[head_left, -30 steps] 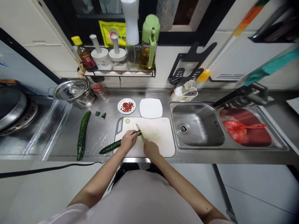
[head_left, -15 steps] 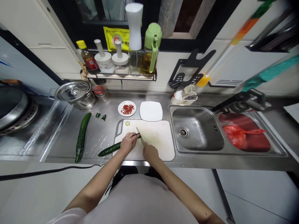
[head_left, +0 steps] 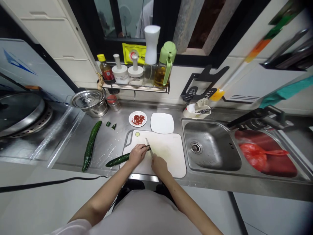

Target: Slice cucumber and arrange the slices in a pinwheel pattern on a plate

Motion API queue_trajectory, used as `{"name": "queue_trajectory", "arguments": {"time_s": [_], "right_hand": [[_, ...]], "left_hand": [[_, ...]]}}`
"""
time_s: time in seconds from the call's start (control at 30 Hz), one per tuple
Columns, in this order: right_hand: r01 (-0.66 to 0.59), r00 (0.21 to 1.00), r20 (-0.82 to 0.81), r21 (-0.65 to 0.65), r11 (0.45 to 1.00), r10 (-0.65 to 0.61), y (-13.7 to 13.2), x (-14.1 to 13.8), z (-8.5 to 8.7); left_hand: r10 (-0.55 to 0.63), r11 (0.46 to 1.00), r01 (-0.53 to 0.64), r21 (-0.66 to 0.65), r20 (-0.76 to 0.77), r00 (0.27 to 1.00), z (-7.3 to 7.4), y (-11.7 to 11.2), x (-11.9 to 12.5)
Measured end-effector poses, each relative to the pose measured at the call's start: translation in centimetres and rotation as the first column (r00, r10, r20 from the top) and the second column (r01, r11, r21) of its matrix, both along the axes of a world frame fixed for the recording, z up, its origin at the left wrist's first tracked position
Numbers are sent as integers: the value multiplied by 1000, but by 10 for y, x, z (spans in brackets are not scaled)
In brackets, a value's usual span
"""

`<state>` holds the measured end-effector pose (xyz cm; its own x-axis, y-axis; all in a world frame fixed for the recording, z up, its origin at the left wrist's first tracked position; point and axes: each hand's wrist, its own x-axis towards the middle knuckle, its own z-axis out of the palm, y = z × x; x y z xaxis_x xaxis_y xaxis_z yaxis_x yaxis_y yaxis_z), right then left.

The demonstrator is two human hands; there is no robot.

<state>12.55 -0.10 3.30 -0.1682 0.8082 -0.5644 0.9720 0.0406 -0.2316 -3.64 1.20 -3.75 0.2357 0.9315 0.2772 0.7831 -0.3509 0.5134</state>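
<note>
My left hand [head_left: 137, 154] is closed over a long green cucumber [head_left: 118, 160], pressing it to the white cutting board [head_left: 171, 160]. The cucumber's left end sticks out past the board onto the counter. A thin dark shape, too small to make out, shows at my left fingertips. My right hand [head_left: 159, 165] grips a knife [head_left: 148, 143], its blade against the cucumber's right end, just beside my left fingers. One round cucumber slice [head_left: 137, 134] lies near the board's grey handle. A second whole cucumber [head_left: 92, 145] rests on the counter to the left, near two cut cucumber ends [head_left: 113, 126].
Behind the board stand a small plate of chopped red pieces [head_left: 131, 122] and a white square plate [head_left: 162, 123]. A steel pot [head_left: 96, 109] is at back left, below a spice rack [head_left: 137, 88]. To the right is a sink [head_left: 212, 143] with a red bag [head_left: 254, 156].
The whole view has shifted, so everything sits lower and slightly right. Both hands keep their holds on the cucumber and knife, with little other visible change.
</note>
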Motion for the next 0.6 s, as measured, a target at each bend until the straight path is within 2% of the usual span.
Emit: {"name": "queue_trajectory", "arguments": {"time_s": [0.23,0.37,0.5,0.6], "right_hand": [[-11,1000,-16,27,1000,12,5,12,9],[-58,995,86,95,994,50,6,25,16],[-114,979,190,198,974,76,7,40,24],[-145,970,230,299,943,76,7,51,25]], "left_hand": [[44,999,-43,-25,10,999,4,-2,3],[98,992,-90,-93,78,992,10,-4,1],[273,955,-237,-178,217,937,17,-2,-7],[437,895,-361,-262,357,825,25,5,-14]]}}
